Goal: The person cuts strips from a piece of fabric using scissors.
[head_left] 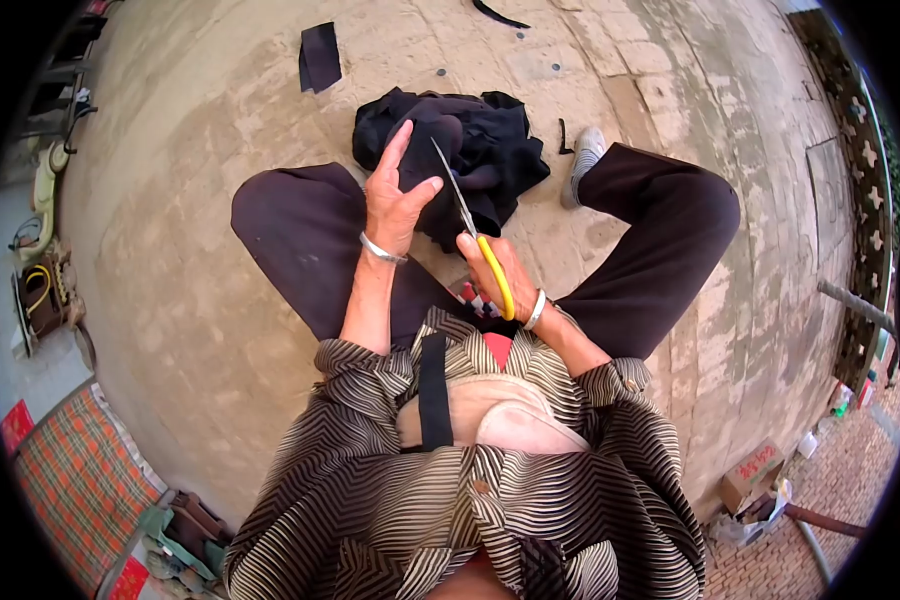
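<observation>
A pair of scissors with yellow handles (496, 278) is gripped in my right hand (515, 275), its blades pointing up and slightly left, apparently close together. The blades reach over a bundle of black cloth (500, 150) lying on the ground between my legs. On the left side of that bundle is my left hand (395, 205), with forefinger and thumb stretched apart against the cloth. The other fingers of this hand are mostly hidden. Each wrist wears a silvery bracelet.
A dark cloth piece (319, 57) and a black strip (500, 14) lie farther out on the paved ground (170, 200). My bent legs flank the bundle. A plaid cloth (85, 480) is at lower left, a cardboard box (752, 477) at lower right.
</observation>
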A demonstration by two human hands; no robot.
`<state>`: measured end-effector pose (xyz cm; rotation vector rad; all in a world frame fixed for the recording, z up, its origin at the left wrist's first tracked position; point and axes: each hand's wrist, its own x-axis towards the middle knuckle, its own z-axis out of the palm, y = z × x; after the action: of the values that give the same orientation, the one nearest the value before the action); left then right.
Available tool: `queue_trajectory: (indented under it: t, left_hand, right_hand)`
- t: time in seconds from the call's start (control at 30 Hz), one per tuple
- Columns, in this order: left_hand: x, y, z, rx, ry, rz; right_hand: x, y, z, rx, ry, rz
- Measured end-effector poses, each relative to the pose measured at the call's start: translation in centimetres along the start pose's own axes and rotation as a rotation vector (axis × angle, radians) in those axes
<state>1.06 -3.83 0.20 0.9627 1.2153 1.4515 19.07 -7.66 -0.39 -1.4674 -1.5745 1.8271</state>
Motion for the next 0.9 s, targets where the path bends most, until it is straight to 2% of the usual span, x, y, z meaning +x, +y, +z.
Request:
queue_trajectory:
  t: [0.23, 0.3, 0.4, 0.53, 0.63, 0.7, 0.83, 0.9]
  left_hand:
    - [0.0, 0.4, 0.1, 0.023, 0.004, 0.025]
    - [-0.1, 0.5, 0.0, -0.218, 0.066, -0.187]
    - [-0.2, 1.3, 0.3, -0.173, 0.121, -0.159]
    - [0.2, 1.5, 0.2, -0.226, 0.096, -0.152]
    - [0.6, -0.7, -0.9, -0.071, 0.105, -0.041]
    - [0.5, -1.7, -1.3, -0.241, 0.230, -0.229]
    - [0.5, -2.7, -2.0, -0.296, 0.269, -0.271]
    - [0.6, -2.7, -1.9, -0.296, 0.253, -0.216]
  right_hand:
    - [0.0, -0.2, -0.1, -0.106, 0.043, -0.088]
    - [0.1, -0.1, -0.3, -0.109, 0.035, -0.104]
    - [0.2, 0.2, -0.3, -0.142, 0.021, -0.094]
    - [0.3, 0.7, -0.3, -0.108, -0.009, -0.074]
    - [0.4, 1.3, -0.1, -0.038, -0.011, -0.011]
    - [0.6, 1.7, 0.0, 0.009, -0.028, -0.025]
    - [0.3, 1.4, -0.1, 0.070, -0.037, 0.040]
    - [0.5, 1.7, 0.0, 0.064, -0.046, 0.033]
